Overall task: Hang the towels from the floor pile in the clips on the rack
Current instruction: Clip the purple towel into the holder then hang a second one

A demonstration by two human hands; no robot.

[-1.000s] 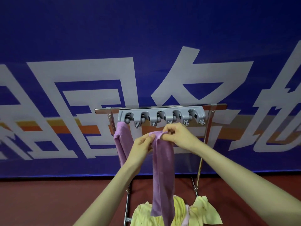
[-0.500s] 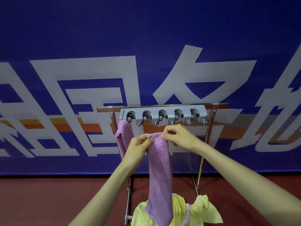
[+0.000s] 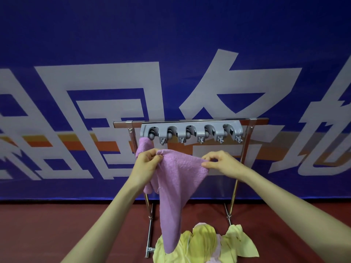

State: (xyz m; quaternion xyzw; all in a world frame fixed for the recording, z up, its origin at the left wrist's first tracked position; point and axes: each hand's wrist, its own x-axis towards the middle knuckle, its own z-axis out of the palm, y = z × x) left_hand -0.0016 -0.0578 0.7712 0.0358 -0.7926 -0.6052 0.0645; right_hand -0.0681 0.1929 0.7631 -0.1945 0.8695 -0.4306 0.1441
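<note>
A purple towel hangs spread between my hands, just below the grey clip bar on the metal rack. My left hand pinches its left top corner and my right hand pinches its right top edge. Another purple towel hangs from the leftmost clip, partly hidden behind my left hand. The other clips hold nothing. On the floor under the rack lies the pile of yellow towels with some pale pink cloth in it.
A blue banner with large white characters fills the wall right behind the rack. The floor is dark red. The rack's legs stand beside the pile.
My hands have pulled apart, the right one going right, so the bunched purple towel is now spread wide along its top edge. The view has shifted slightly.
</note>
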